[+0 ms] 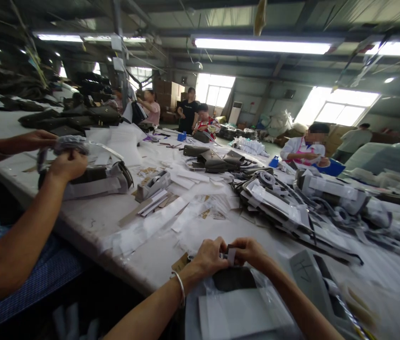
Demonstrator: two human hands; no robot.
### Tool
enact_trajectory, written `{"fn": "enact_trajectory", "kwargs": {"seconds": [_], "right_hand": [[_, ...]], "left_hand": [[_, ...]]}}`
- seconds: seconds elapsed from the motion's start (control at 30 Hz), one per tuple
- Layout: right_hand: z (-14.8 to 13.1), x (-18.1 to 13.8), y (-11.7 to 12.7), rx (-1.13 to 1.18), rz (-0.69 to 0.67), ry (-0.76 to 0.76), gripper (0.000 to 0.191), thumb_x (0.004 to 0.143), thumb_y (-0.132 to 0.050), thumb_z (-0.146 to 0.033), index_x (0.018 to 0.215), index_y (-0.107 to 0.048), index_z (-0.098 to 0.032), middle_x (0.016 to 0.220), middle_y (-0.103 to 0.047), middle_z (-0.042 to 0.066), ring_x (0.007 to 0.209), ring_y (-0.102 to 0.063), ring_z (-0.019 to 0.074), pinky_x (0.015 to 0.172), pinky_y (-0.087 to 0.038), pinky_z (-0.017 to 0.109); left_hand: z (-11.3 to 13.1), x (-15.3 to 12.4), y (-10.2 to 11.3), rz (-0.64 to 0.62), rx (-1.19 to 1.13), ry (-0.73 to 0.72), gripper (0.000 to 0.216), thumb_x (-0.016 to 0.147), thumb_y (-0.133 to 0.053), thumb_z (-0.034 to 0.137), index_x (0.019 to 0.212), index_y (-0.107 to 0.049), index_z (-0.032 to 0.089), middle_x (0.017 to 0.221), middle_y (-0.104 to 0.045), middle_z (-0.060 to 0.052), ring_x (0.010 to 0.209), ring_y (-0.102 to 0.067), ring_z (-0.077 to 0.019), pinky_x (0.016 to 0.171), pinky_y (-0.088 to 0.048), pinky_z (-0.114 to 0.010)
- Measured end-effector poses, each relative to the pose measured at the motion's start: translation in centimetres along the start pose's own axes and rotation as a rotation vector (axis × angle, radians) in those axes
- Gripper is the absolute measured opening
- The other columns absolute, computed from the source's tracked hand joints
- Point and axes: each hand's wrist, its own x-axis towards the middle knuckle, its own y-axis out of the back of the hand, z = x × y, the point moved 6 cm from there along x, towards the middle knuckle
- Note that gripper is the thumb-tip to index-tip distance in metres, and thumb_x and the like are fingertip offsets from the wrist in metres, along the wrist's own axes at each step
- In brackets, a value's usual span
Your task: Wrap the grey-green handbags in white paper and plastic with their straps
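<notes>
Hands: left hand [210,256] and right hand [248,251] together | pinching white tag [231,255]

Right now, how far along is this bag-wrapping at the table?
Done: nothing near the hands clearly reads as finished. In hand: left hand and right hand pinch a small pale strip above a dark bag in clear plastic. Left: a heap of grey pieces waits alongside.

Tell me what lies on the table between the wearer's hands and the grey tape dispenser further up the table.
Head view: between the hands and the tape dispenser lie clear plastic sleeves and loose paper strips on the white table.
</notes>
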Motion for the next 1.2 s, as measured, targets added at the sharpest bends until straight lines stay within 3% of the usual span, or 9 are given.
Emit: {"fn": "enact_trajectory", "kwargs": {"seconds": [0.2, 0.4, 0.53, 0.63, 0.73, 0.87, 1.03, 1.13, 1.2], "right_hand": [[-0.4, 0.3, -0.7, -0.275, 0.105, 0.063, 0.021, 0.079, -0.048, -0.032, 0.082, -0.067, -0.023, 0.059, -0.066, -0.001, 0.045, -0.061, 0.0164, 0.043, -0.040, 0.024], [-2.0, -0.8, -1.1, -0.434, 0.271, 0.256, 0.028, 0.086, -0.045, -0.038, 0.083, -0.069, -0.025, 0.069, -0.070, 0.004, 0.067, -0.066, 0.0214, 0.064, -0.049, 0.030], [-0.3, -0.6, -1.3, -0.164, 0.105, 0.101, 0.045, 0.082, -0.047, -0.058, 0.091, -0.070, -0.021, 0.060, -0.066, 0.004, 0.059, -0.063, 0.0220, 0.056, -0.049, 0.030], [-0.3, -0.8, -1.1, -0.121, 0.005, 0.092, 0.039, 0.068, -0.065, -0.045, 0.095, -0.073, -0.020, 0.068, -0.069, 0.003, 0.061, -0.062, 0.0203, 0.056, -0.047, 0.027], [-0.6, -0.9, -0.9, -0.188, 0.038, 0.100, 0.031, 0.060, -0.066, -0.030, 0.088, -0.076, -0.021, 0.065, -0.069, 0.001, 0.060, -0.061, 0.0189, 0.056, -0.044, 0.026], [-1.0, -0.7, -1.1, -0.302, 0.110, 0.131, 0.019, 0.065, -0.060, -0.030, 0.070, -0.076, -0.022, 0.063, -0.070, 0.001, 0.061, -0.063, 0.0196, 0.058, -0.043, 0.026], [-0.4, 0.2, -1.1, -0.360, 0.068, 0.184, 0.017, 0.067, -0.057, -0.030, 0.063, -0.072, -0.023, 0.059, -0.068, 0.001, 0.059, -0.063, 0.0201, 0.058, -0.043, 0.028], [1.0, 1.0, -0.6, -0.407, 0.037, 0.167, 0.017, 0.068, -0.060, -0.035, 0.057, -0.068, -0.025, 0.055, -0.065, 0.001, 0.057, -0.062, 0.0215, 0.055, -0.042, 0.030], [1.7, 1.8, -0.7, -0.458, 0.000, 0.134, 0.021, 0.069, -0.067, -0.040, 0.053, -0.065, -0.026, 0.054, -0.064, 0.001, 0.058, -0.061, 0.0222, 0.055, -0.043, 0.032]], "left_hand": [[-0.8, 0.1, -0.1, -0.020, 0.007, 0.063, 0.038, 0.062, -0.072, 0.034, 0.098, -0.069, 0.021, 0.094, -0.074, -0.002, 0.086, -0.064, -0.0226, 0.075, -0.048, -0.029], [-1.3, 0.1, -0.2, 0.001, 0.019, 0.143, 0.040, 0.066, -0.070, 0.045, 0.097, -0.070, 0.021, 0.094, -0.074, -0.004, 0.085, -0.066, -0.0242, 0.075, -0.048, -0.031], [-1.2, 0.1, -0.2, 0.024, 0.020, 0.152, 0.042, 0.064, -0.073, 0.052, 0.091, -0.072, 0.021, 0.089, -0.074, -0.005, 0.084, -0.066, -0.0251, 0.078, -0.048, -0.032], [-1.3, 0.2, -0.4, 0.013, 0.025, 0.155, 0.041, 0.063, -0.075, 0.051, 0.092, -0.073, 0.022, 0.091, -0.075, -0.004, 0.089, -0.066, -0.0253, 0.080, -0.048, -0.032], [-1.6, 0.3, -0.6, 0.008, 0.032, 0.159, 0.041, 0.061, -0.078, 0.047, 0.094, -0.073, 0.022, 0.091, -0.075, -0.003, 0.088, -0.066, -0.0246, 0.081, -0.048, -0.031], [-1.2, 0.1, -0.2, 0.006, 0.010, 0.138, 0.038, 0.061, -0.078, 0.044, 0.092, -0.074, 0.022, 0.087, -0.075, -0.001, 0.085, -0.067, -0.0230, 0.079, -0.048, -0.029], [-0.8, -0.4, 0.3, -0.048, -0.009, 0.131, 0.041, 0.061, -0.076, 0.051, 0.091, -0.076, 0.023, 0.086, -0.075, -0.003, 0.084, -0.068, -0.0256, 0.084, -0.050, -0.034], [-1.1, 0.0, -0.6, -0.009, 0.039, 0.021, 0.044, 0.068, -0.069, 0.060, 0.096, -0.075, 0.027, 0.092, -0.076, -0.004, 0.098, -0.067, -0.0307, 0.110, -0.032, -0.051], [-1.6, 0.7, -2.0, 0.002, 0.055, -0.075, 0.044, 0.074, -0.061, 0.064, 0.099, -0.074, 0.029, 0.096, -0.076, -0.006, 0.105, -0.065, -0.0336, 0.115, -0.018, -0.060]]}}
